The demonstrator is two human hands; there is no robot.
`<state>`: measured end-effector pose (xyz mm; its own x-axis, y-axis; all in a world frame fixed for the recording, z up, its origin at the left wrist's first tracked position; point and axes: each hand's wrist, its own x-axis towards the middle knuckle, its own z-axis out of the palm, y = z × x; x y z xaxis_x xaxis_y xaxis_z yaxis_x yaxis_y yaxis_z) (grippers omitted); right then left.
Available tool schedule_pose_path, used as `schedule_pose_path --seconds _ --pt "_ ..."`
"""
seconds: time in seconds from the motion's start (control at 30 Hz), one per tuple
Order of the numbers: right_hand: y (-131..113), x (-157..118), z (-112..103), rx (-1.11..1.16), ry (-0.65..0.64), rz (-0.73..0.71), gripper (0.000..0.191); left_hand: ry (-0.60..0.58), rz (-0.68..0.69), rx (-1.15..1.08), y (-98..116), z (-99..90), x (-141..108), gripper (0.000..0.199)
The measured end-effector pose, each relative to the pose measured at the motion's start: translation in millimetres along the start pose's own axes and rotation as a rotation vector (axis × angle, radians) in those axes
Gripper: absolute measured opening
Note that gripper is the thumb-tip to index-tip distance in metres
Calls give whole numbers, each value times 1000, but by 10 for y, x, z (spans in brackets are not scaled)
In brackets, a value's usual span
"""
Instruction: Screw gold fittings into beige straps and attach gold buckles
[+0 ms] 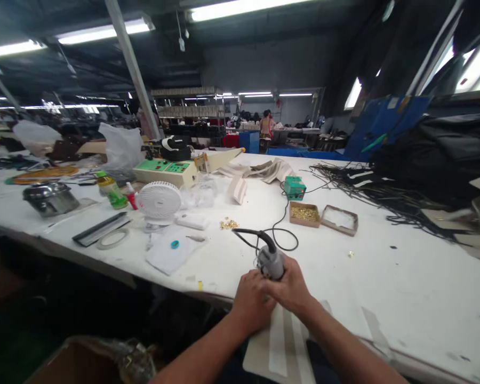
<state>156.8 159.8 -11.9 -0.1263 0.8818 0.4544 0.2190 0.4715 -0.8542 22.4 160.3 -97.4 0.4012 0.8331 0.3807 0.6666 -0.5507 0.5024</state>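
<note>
My right hand (pixel 290 285) is wrapped round a grey corded power tool (pixel 271 262), held upright with its black cable leaving the top. The tool's lower end is hidden by my hands. My left hand (pixel 254 301) is closed against my right hand, at the upper end of a beige-and-white striped panel (pixel 278 344). This panel lies below my hands at the table's front edge. Its grip is partly hidden. Just beyond my hands, a pile of small gold metal pieces (pixel 229 224) lies on the white table (pixel 224 256).
A green box (pixel 295 188) has the cable by it. Nearby are a cardboard tray of gold pieces (pixel 304 214) and a box lid (pixel 340 220). To the left stand a white fan (pixel 159 200), a bottle (pixel 112 191) and a metal pot (pixel 50 198). Black strips (pixel 364 186) lie right.
</note>
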Motion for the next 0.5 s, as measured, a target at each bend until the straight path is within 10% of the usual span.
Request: schedule_pose_path --seconds 0.23,0.5 --pt "414 -183 -728 -844 14 209 31 -31 4 -89 84 -98 -6 22" --pt "754 -971 -1078 -946 -33 119 64 -34 -45 -154 104 -92 -31 22"
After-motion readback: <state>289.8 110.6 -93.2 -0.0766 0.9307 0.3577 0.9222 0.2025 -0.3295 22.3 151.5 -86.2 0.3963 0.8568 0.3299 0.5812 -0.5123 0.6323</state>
